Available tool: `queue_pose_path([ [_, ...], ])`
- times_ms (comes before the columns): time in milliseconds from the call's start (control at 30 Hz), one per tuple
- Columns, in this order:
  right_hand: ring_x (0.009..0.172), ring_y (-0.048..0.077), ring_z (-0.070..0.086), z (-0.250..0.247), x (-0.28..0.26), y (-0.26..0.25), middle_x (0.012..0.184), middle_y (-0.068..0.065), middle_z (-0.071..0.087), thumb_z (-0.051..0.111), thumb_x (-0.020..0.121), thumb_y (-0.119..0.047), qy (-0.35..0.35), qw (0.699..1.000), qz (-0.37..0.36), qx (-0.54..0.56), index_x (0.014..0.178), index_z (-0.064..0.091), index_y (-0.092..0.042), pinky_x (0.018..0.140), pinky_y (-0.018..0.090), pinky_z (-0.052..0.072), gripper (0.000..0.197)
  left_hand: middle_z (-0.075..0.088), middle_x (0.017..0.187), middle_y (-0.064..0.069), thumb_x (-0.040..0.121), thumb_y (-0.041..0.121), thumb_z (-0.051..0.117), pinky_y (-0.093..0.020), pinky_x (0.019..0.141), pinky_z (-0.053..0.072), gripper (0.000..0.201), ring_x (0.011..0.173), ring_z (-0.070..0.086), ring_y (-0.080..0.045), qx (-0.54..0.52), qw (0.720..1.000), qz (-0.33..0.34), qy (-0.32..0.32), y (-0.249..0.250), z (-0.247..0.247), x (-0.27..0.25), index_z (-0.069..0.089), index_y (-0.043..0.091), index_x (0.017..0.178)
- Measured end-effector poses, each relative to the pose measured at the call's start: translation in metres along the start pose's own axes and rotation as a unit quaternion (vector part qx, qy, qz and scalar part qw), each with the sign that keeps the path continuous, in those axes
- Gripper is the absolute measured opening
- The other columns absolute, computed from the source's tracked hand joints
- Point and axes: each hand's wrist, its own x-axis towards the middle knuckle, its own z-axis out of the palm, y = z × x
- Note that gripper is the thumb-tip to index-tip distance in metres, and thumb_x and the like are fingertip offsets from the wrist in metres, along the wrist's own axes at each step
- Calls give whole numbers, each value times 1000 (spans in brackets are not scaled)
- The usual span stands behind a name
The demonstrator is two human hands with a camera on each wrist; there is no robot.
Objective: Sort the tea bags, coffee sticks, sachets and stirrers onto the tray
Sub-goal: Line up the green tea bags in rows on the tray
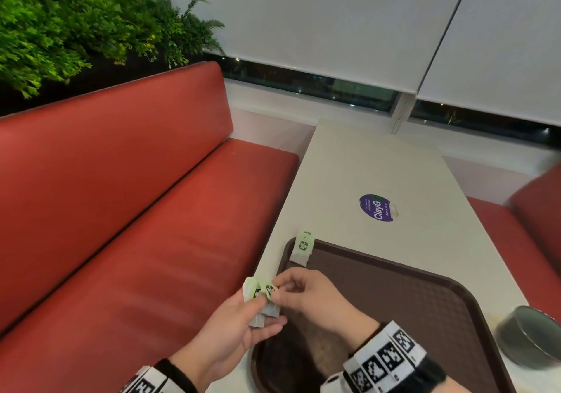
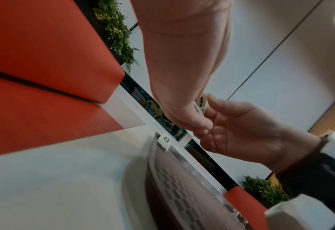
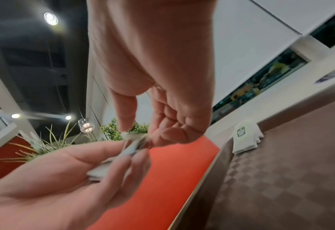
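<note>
1. Head view: At the left edge of a pale table (image 1: 379, 164), beside a red bench seat (image 1: 121, 210), a person's left hand (image 1: 233, 325) holds a small stack of tea bags (image 1: 261, 301), thumb on top and fingers curled beneath. The right hand (image 1: 306, 295) pinches a green tag on the top of that stack. More tea bags in a pile (image 1: 302, 248) lie at the far left corner of the brown tray (image 1: 425, 301), the top one overhanging the rim. A dark round bowl (image 1: 531, 338) sits on the table just right of the tray.

2. Left wrist view: The right hand (image 2: 241, 132) meets the left hand (image 2: 182, 77) from the right, fingertips closed on a sliver of pale tag (image 2: 201, 104). Below, the pile (image 2: 165, 140) rests at the tray's corner (image 2: 182, 186).

3. Right wrist view: The right hand (image 3: 162, 93) nips the blurred tag between thumb and forefinger; the left hand (image 3: 64, 179) grips the stack (image 3: 115, 163) from below. The pile (image 3: 245, 138) lies on the tray (image 3: 280, 179), well apart from both hands.
</note>
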Motion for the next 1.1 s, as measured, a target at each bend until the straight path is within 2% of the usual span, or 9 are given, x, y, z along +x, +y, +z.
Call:
queue_pose_path([
  [67,67,5,56,2,-2,2,77,-1,61,75,80,-18,61,997,28,39,98,64,-14,65,16,47,21,74,96,-10,98,10,46,-30,65,58,22,81,68,-29,-2,1000,1,-6,-1,5,1,60,13,115],
  [167,54,4,52,0,-5,-1,71,-1,61,72,83,-13,39,993,62,95,90,65,-13,49,16,41,9,74,93,-11,98,9,46,-30,66,58,23,80,68,-29,-1,1000,4,-16,-1,9,2,60,12,117],
  [267,52,5,51,-4,-3,-3,67,0,61,70,83,-8,42,992,52,103,78,64,-15,48,19,38,10,73,93,-12,97,8,47,-31,64,59,22,79,69,-30,-9,1000,5,-21,1,12,2,61,12,114],
  [400,48,6,49,-16,13,-2,59,0,57,67,84,-4,103,989,42,98,79,63,-9,45,18,37,8,62,91,-22,99,9,45,-35,63,60,21,79,70,-37,-29,1000,-1,6,4,7,3,59,2,112],
  [600,51,13,49,-40,63,22,65,8,59,61,86,0,182,976,117,20,78,57,-8,45,20,38,12,67,99,-28,101,6,32,-40,70,60,29,90,69,-41,-42,998,-21,30,2,-11,3,55,-6,114],
  [767,54,18,51,-43,97,38,68,11,58,61,82,2,188,967,160,-68,69,51,-10,47,24,40,20,68,104,-26,100,3,39,-37,66,61,21,89,70,-39,-20,999,-27,35,-2,-16,0,56,5,111],
  [900,87,28,67,-44,113,45,90,12,69,62,79,-5,199,949,168,-177,64,51,-19,77,35,56,23,66,105,-26,98,4,45,-34,60,60,16,85,70,-38,-3,999,-21,35,0,-21,-5,57,9,107],
  [1000,95,28,66,-44,115,48,99,10,69,66,79,-9,216,941,167,-203,78,55,-17,84,37,54,13,66,104,-25,98,6,47,-32,55,58,15,79,71,-36,8,999,-18,35,1,-23,-7,57,9,109],
  [1100,97,26,61,-46,105,41,100,7,63,67,83,-12,251,941,132,-186,100,57,-10,76,28,45,19,66,102,-22,98,8,47,-31,51,57,17,76,71,-35,18,999,-22,27,2,-23,-6,58,7,111],
])
